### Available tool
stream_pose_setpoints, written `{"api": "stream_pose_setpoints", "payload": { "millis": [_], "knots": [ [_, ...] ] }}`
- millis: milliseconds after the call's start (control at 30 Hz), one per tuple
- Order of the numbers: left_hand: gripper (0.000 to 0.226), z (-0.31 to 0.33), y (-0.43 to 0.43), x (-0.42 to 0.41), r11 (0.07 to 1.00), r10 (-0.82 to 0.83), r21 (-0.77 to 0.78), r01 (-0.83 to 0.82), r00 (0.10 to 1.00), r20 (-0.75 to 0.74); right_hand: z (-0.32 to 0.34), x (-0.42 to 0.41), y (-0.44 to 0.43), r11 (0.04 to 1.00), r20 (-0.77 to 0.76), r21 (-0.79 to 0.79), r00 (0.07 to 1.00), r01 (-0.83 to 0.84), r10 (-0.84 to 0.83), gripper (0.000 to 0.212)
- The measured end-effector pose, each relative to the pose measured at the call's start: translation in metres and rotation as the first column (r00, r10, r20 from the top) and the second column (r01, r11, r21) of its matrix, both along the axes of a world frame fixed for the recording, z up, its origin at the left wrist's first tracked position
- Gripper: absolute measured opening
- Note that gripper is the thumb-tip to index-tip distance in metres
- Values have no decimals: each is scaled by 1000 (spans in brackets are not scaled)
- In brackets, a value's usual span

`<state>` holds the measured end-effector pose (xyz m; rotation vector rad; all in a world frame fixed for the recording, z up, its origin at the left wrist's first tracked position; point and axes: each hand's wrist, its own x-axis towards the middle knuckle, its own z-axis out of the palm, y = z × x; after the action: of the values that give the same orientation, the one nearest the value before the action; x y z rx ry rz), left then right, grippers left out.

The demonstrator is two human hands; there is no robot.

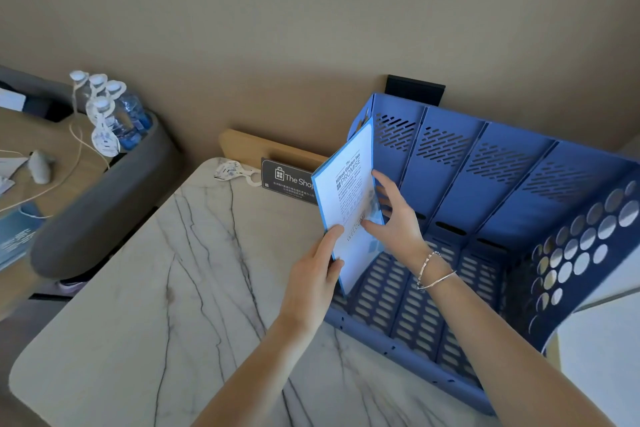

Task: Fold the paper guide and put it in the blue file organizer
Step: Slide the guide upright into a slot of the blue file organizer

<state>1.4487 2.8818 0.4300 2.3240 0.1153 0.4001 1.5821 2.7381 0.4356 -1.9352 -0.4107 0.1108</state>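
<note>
Marble tabletop (145, 288) against a beige wall. My left hand (311, 282) pinches the folded paper guide (349, 204) upright while my right hand (398, 218) steadies it, lining it up with the blue file organizer's (519, 184) leftmost slot.

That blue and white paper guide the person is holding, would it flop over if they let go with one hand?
Probably not much. The paper guide is folded and stands nearly upright between the left hand and right hand without drooping, so it seems fairly stiff. It looks thin and likely light. Its surface shows a sheen, so it may be somewhat slippery against the blue file organizer.
</note>
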Motion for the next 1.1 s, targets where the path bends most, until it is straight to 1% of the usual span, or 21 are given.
{"api": "stream_pose_setpoints", "payload": {
  "millis": [100,200,300,433,567,633,700,767,833,900,967,1000,1033,1100],
  "knots": [
    [59,0,-1,3,1000,-26,-9,26,1000,-9,1,0,-1,999,-15,-27,1000,26,-26,87],
    [55,0,-1,6,999,-21,-27,20,999,-32,1,-3,-1,992,-27,-118,998,55,-58,95],
    [57,4,-1,3,999,-41,-31,41,999,-8,0,-8,-3,988,-43,-144,997,56,-63,98],
    [69,10,2,-5,995,-93,-38,95,994,49,2,-21,-9,994,-61,-88,995,70,-75,99],
    [81,20,12,-15,995,-68,-60,75,991,118,4,-41,-14,996,-99,-3,991,94,-94,100],
    [81,26,14,-18,986,-27,-161,52,987,158,3,-57,-13,993,-120,54,988,109,-102,100],
    [79,31,15,-14,963,25,-269,20,987,161,3,-73,-6,992,-133,66,986,108,-99,104],
    [71,35,14,-7,945,47,-328,1,989,139,2,-85,3,997,-107,24,991,80,-77,110],
    [57,40,11,1,938,45,-346,-1,992,120,-1,-91,13,998,-82,-17,994,64,-65,115],
    [37,44,10,7,946,53,-324,-11,991,122,-2,-93,22,998,-89,-16,994,68,-70,117],
    [11,48,10,12,965,65,-261,-30,990,126,-4,-92,29,997,-66,-29,995,76,-78,116],
    [6,50,9,13,970,68,-240,-35,989,128,-5,-89,31,996,-52,-36,995,87,-89,115],
    [11,51,9,14,975,69,-218,-39,988,135,-6,-87,32,994,-45,-39,993,103,-105,112],
    [13,54,8,17,985,64,-171,-39,987,147,-6,-80,32,990,-27,-36,990,136,-137,106]
  ]
}}
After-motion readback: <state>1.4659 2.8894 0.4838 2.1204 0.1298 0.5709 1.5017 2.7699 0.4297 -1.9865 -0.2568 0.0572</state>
